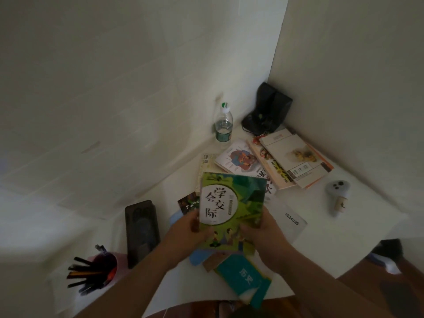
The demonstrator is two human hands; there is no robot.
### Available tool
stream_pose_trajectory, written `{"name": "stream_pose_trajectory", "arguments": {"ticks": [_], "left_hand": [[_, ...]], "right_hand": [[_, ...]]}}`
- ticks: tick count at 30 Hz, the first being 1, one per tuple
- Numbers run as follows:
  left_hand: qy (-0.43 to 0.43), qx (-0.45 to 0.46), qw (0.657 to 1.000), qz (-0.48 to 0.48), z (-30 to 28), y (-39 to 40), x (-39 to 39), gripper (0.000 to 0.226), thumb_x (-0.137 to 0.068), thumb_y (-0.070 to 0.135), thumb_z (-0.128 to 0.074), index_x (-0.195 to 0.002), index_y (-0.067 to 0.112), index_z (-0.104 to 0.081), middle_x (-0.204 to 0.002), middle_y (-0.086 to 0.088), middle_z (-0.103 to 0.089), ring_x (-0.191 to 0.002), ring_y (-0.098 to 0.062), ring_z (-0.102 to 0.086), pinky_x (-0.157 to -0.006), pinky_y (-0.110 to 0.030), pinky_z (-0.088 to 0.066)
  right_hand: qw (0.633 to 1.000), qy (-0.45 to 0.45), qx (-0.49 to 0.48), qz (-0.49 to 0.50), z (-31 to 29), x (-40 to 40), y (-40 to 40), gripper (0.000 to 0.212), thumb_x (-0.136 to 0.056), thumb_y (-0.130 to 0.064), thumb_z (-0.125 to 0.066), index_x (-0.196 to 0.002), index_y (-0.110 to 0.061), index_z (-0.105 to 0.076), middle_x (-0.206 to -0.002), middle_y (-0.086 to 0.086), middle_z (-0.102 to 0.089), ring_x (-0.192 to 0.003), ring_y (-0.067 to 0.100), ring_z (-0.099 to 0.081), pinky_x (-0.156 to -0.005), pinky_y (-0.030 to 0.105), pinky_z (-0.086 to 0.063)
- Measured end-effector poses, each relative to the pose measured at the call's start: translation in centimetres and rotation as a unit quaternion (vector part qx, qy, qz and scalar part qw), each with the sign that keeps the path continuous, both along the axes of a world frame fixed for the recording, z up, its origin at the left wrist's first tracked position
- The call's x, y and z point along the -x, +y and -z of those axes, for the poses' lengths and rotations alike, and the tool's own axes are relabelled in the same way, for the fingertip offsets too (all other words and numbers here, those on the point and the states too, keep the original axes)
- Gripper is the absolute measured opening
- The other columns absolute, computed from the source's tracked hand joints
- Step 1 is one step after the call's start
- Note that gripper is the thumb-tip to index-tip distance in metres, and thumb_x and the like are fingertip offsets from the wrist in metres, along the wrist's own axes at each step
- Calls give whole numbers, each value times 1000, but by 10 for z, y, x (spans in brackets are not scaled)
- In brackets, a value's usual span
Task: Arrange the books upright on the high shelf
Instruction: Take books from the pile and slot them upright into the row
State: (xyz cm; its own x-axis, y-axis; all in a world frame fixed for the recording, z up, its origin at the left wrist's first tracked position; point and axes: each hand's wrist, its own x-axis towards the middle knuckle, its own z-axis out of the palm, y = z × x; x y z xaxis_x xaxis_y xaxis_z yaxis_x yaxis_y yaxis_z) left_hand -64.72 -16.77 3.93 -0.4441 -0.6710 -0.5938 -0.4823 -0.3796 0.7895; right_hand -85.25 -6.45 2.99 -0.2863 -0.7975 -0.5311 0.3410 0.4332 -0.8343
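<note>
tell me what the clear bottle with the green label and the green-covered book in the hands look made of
The clear bottle with the green label: probably thin transparent plastic, since the wall shows through it, with a white cap. The green-covered book: paper with a smooth printed cover, possibly glossy; the dim light leaves the finish open.

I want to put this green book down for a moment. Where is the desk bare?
Bare patches: between the white controller and the desk's right edge, and between the water bottle and the black case. The middle is crowded with books.
</note>
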Motion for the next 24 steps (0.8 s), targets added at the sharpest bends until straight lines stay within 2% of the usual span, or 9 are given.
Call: {"name": "stream_pose_trajectory", "arguments": {"ticks": [3, 5, 8, 12, 16, 17, 19, 21, 24], "left_hand": [[0, 100, 994, -38, -2, -23, 12, 36, -88, 22, -81, -116, 41, -67, -115, 17, -76, -106, 0, -70, -88, -25, -59], [3, 121, 991, -59, -1, -30, 18, 38, -89, 14, -80, -112, 41, -67, -107, 22, -75, -102, 3, -70, -84, -19, -58], [3, 98, 993, -67, 9, -26, 20, 39, -90, 6, -78, -121, 27, -68, -111, 14, -73, -105, -3, -69, -78, -15, -57], [39, 5, 991, -130, 30, -12, 21, 49, -90, 8, -79, -135, 17, -61, -126, -1, -71, -112, -9, -68, -89, -22, -59], [22, -1, 990, -137, 31, -16, 24, 42, -93, 9, -76, -133, 17, -65, -120, -1, -73, -100, -6, -70, -71, -14, -58], [29, -13, 991, -133, 29, -17, 24, 43, -94, 7, -75, -135, 18, -64, -121, -2, -73, -102, -10, -71, -72, -17, -59], [72, -65, 984, -147, 24, -16, 23, 49, -95, 1, -72, -138, 20, -59, -127, -10, -72, -108, -26, -73, -83, -37, -64], [108, -107, 972, -181, 15, -12, 21, 50, -97, -4, -66, -139, 21, -57, -126, -14, -73, -109, -37, -73, -89, -56, -61], [141, -140, 958, -206, -1, -6, 10, 46, -97, -10, -58, -132, 20, -62, -118, -18, -76, -104, -44, -74, -86, -60, -61]], "right_hand": [[986, 155, 25, -61, -8, 5, -24, 50, -97, -6, -68, -138, -33, -58, -122, -10, -75, -109, 9, -73, -88, 32, -62], [971, 224, 26, -76, -2, 9, -35, 51, -100, -12, -66, -144, -33, -53, -128, -16, -70, -116, 5, -68, -94, 25, -57], [966, 242, 4, -90, 10, 7, -41, 43, -102, -17, -66, -136, -38, -52, -131, -16, -66, -120, 10, -63, -102, 34, -56], [965, 235, 5, -115, 22, -8, -40, 40, -104, -26, -65, -128, -48, -42, -125, -25, -58, -110, -5, -57, -98, 22, -45], [976, 195, -18, -93, 33, -5, -52, 30, -100, -39, -67, -123, -51, -51, -122, -20, -68, -111, 4, -66, -100, 40, -58], [979, 181, -22, -86, 35, -3, -55, 28, -100, -39, -68, -121, -48, -53, -119, -17, -70, -108, 7, -69, -97, 43, -60], [988, 137, -29, -60, 33, -5, -55, 23, -100, -35, -70, -117, -43, -57, -118, -9, -74, -104, 12, -73, -92, 45, -63], [995, 87, -38, -39, 32, -13, -49, 25, -99, -33, -74, -118, -38, -59, -118, -3, -76, -102, 16, -76, -89, 47, -65], [997, 63, -30, -17, 29, -33, -36, 40, -94, -35, -80, -127, -37, -57, -120, -2, -76, -101, 19, -77, -86, 49, -65]]}}
